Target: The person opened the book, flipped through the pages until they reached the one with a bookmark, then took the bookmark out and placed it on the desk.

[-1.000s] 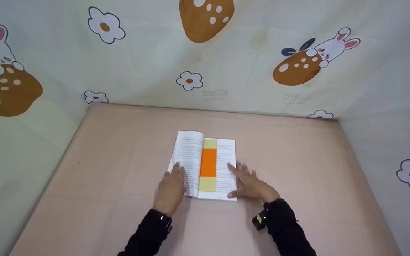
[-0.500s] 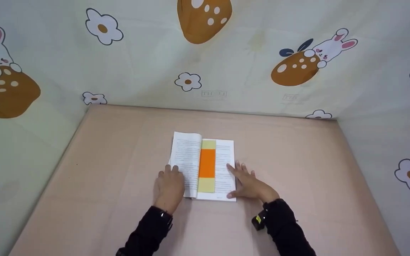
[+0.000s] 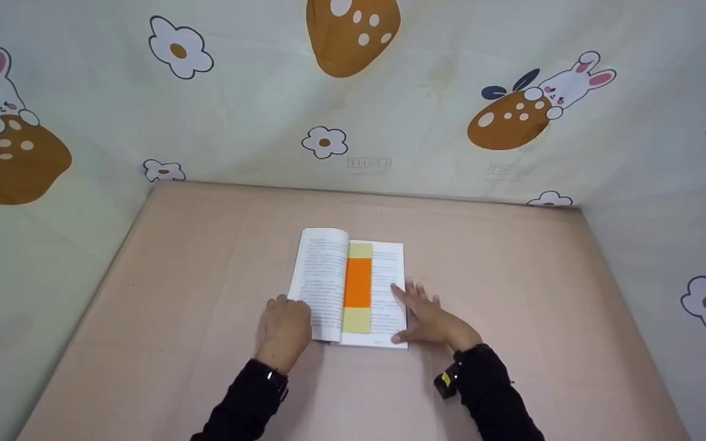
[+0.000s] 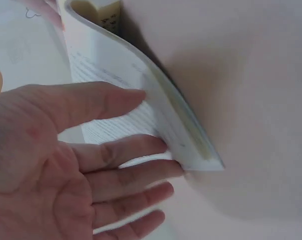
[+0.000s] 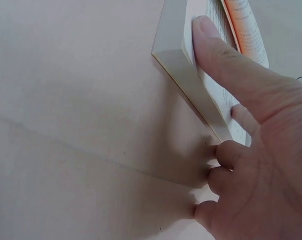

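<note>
An open book (image 3: 322,275) lies on the table, its left pages bowed up from the spine. Along the gutter on the right page runs a yellow strip with an orange middle (image 3: 358,282). My left hand (image 3: 284,324) is at the lower left edge of the book; in the left wrist view its extended fingers (image 4: 135,175) and thumb lie over the printed page (image 4: 110,65), tips near the edge. My right hand (image 3: 436,321) is spread at the right edge. In the right wrist view its thumb (image 5: 228,52) presses on the page and several fingertips rest on the table.
The pinkish-tan tabletop (image 3: 193,257) surrounds the book. Behind it and on both sides stand pale cloth walls (image 3: 255,92) printed with flowers, rabbits and brown shapes. A small dark device (image 3: 446,381) sits at the right wrist.
My left hand has slid down and left along the left pages, its fingers drawing back to the lower edge. The right hand and the coloured strip stay in place.
</note>
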Demonstrator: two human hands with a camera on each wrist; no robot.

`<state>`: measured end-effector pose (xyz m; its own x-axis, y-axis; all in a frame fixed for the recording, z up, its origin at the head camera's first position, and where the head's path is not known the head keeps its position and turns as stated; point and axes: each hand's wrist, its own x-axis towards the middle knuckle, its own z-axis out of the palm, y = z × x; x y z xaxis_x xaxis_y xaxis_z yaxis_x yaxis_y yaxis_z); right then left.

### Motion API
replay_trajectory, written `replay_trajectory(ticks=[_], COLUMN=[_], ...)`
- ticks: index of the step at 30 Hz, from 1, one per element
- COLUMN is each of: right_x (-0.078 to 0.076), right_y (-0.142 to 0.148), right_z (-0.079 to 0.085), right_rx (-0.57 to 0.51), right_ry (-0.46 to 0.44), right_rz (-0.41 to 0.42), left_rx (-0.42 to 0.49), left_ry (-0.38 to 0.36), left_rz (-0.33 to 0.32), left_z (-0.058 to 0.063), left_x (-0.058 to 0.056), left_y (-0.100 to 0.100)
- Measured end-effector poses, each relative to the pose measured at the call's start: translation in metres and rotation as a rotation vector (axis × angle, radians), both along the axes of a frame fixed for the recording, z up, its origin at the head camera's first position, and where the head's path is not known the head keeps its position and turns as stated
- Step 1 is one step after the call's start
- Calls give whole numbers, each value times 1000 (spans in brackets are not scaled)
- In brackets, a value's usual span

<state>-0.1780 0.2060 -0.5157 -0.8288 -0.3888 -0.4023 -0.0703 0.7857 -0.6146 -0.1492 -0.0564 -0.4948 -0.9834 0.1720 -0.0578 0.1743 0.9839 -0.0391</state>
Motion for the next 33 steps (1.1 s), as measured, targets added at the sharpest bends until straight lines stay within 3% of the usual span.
replay_trajectory(ticks=[4,9,16,19,22,28,30,33], right_x=[1,4,23,34,41,38,35,31], right_y=[0,-3,-36,-56,-71,-79,-80,-82], right_z=[-1,1,14,14,8,-7,-11,-15], right_rx=[-12,19,233,246,152,-192,-235,-201], right_ry=[-1,31,226,311,329,207,206,240], right_rz=[-3,0,-15,-1,-92,-397,-429,-440], left_rx=[-46,-39,-75,-100,-101,-85,-88,-88], left_ry=[-23,-138,-292,-312,-323,-347,-363,-385], left_rz=[-29,44,85,92,98,126,129,128], left_z=[0,2,8,9,11,12,11,10], left_x=[7,6,-8,-14,-18,-27,-30,-32], left_y=[0,10,18,22,25,28,27,26])
